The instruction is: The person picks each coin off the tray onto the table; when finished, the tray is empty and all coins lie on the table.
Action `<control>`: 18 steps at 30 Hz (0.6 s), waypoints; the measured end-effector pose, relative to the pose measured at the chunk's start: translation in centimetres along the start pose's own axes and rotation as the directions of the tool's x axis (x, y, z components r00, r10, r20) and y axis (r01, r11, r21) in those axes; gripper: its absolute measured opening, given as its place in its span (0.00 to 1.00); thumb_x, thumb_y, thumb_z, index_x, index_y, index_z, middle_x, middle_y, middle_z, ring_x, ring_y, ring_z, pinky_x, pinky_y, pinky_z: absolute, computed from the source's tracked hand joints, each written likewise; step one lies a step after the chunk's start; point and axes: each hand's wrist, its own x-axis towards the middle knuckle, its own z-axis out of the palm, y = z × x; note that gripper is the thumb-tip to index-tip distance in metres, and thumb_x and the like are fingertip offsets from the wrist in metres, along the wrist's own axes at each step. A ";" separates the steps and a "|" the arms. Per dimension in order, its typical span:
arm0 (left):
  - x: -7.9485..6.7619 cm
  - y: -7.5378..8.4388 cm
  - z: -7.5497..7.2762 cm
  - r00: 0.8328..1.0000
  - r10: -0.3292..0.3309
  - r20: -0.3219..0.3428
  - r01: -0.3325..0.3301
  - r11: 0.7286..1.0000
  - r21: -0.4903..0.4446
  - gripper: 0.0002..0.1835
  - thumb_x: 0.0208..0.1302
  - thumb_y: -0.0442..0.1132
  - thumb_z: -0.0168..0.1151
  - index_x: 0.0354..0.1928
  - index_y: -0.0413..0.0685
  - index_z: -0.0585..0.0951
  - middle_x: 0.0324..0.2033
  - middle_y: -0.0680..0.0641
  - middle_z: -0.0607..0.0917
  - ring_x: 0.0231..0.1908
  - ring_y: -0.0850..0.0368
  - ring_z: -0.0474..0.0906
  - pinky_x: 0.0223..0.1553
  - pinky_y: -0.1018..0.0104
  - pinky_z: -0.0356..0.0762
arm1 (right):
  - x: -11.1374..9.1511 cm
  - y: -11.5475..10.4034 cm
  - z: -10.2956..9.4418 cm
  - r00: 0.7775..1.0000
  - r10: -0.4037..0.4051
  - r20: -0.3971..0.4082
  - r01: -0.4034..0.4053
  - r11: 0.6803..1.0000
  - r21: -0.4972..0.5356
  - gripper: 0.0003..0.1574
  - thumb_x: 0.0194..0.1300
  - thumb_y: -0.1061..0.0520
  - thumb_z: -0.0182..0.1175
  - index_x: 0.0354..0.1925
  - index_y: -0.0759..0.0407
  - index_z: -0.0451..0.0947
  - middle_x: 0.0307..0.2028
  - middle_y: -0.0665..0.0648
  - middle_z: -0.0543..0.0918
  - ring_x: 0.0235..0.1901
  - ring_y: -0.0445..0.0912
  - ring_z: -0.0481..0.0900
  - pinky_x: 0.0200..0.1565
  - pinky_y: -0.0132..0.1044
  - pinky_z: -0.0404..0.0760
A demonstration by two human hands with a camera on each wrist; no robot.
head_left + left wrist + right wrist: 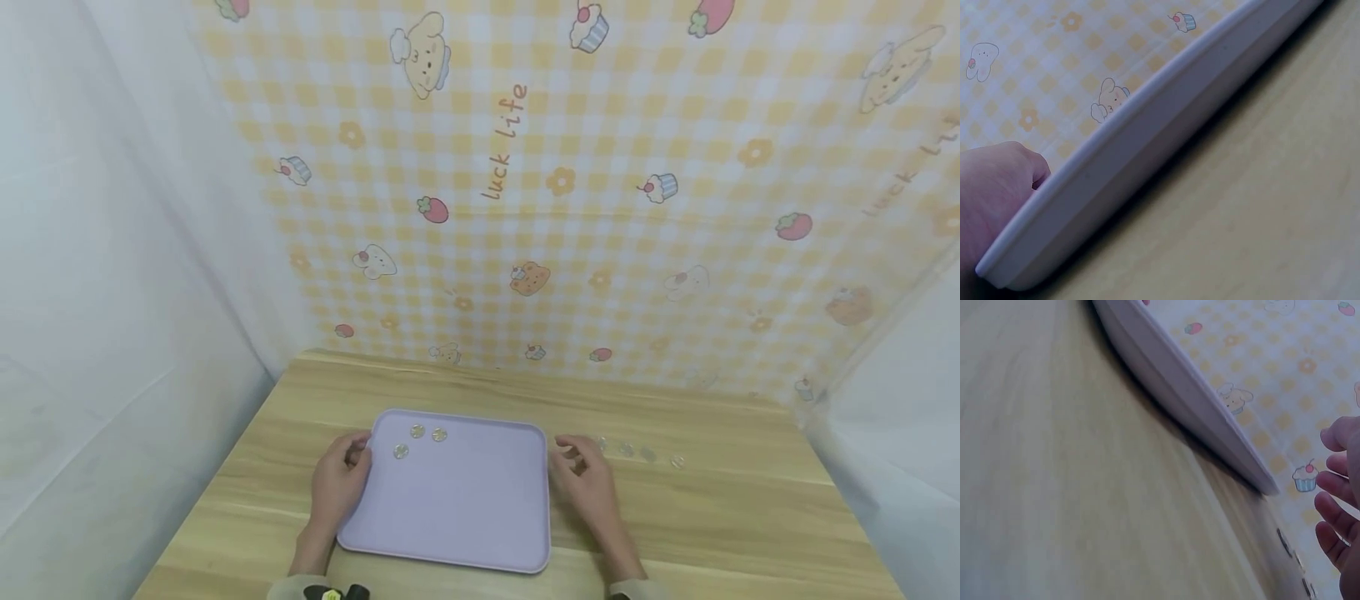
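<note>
A shallow lilac tray (465,508) lies on the wooden table, its raised rim running all round. Three small, shiny, coin-like discs (417,431) sit near its far left corner. My left hand (339,479) is at the tray's left edge, fingers loosely curled and thumb right at the rim; the tray's side wall (1116,156) hides part of it in the left wrist view. Just off the right edge hovers my right hand (587,482), its bent fingers (1337,487) apart with nothing between them.
To the right of my right hand, several clear coin-like discs (648,454) lie in a row on the table (720,525). A yellow checked cloth (480,250) with cartoon prints hangs behind the table. White sheets (112,292) close off both sides.
</note>
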 end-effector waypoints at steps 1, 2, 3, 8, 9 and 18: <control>0.0 0.0 0.0 1.000 -0.002 0.002 0.002 1.000 0.000 0.15 0.66 0.34 0.60 0.54 0.45 0.82 0.42 0.46 0.86 0.38 0.56 0.79 0.36 0.73 0.77 | 0.1 0.0 0.2 1.000 -0.003 0.002 0.003 1.000 0.010 0.15 0.59 0.63 0.70 0.46 0.59 0.84 0.39 0.54 0.85 0.35 0.38 0.77 0.35 0.29 0.79; 0.0 0.0 0.0 1.000 -0.002 0.006 0.002 1.000 0.000 0.15 0.66 0.35 0.60 0.55 0.45 0.82 0.42 0.46 0.86 0.38 0.56 0.78 0.36 0.73 0.77 | 0.1 -0.1 0.4 1.000 0.004 0.007 -0.005 1.000 0.014 0.14 0.59 0.63 0.70 0.46 0.59 0.84 0.39 0.54 0.85 0.35 0.38 0.77 0.36 0.29 0.79; 0.0 0.0 0.0 1.000 -0.005 0.009 0.005 1.000 -0.003 0.15 0.66 0.35 0.60 0.55 0.45 0.82 0.42 0.46 0.86 0.38 0.56 0.78 0.36 0.73 0.77 | 0.2 -0.2 0.6 1.000 0.020 0.016 -0.020 1.000 0.011 0.14 0.60 0.61 0.70 0.46 0.59 0.84 0.39 0.53 0.85 0.35 0.38 0.77 0.36 0.29 0.79; 0.0 0.0 0.0 1.000 -0.008 0.014 0.008 1.000 -0.007 0.15 0.67 0.35 0.60 0.55 0.45 0.81 0.42 0.46 0.86 0.38 0.56 0.78 0.35 0.74 0.77 | 1.0 -1.4 1.7 0.993 0.078 0.087 -0.077 0.997 -0.016 0.17 0.61 0.56 0.70 0.49 0.60 0.83 0.43 0.54 0.85 0.40 0.43 0.78 0.40 0.31 0.80; 0.0 0.0 0.0 1.000 -0.007 0.013 0.007 1.000 -0.007 0.16 0.67 0.35 0.60 0.55 0.45 0.81 0.42 0.45 0.86 0.38 0.56 0.78 0.35 0.74 0.77 | 1.1 -1.7 2.0 0.992 0.076 0.100 -0.075 0.997 -0.016 0.18 0.61 0.56 0.70 0.49 0.60 0.83 0.44 0.55 0.85 0.40 0.44 0.78 0.40 0.31 0.80; 0.0 -0.1 0.0 1.000 0.001 0.003 -0.001 1.000 -0.002 0.15 0.67 0.35 0.60 0.55 0.45 0.82 0.41 0.46 0.86 0.37 0.56 0.78 0.34 0.74 0.77 | 2.4 -4.0 4.2 0.981 0.078 0.179 -0.085 0.996 0.033 0.19 0.60 0.56 0.70 0.50 0.59 0.83 0.46 0.60 0.85 0.40 0.45 0.78 0.39 0.30 0.78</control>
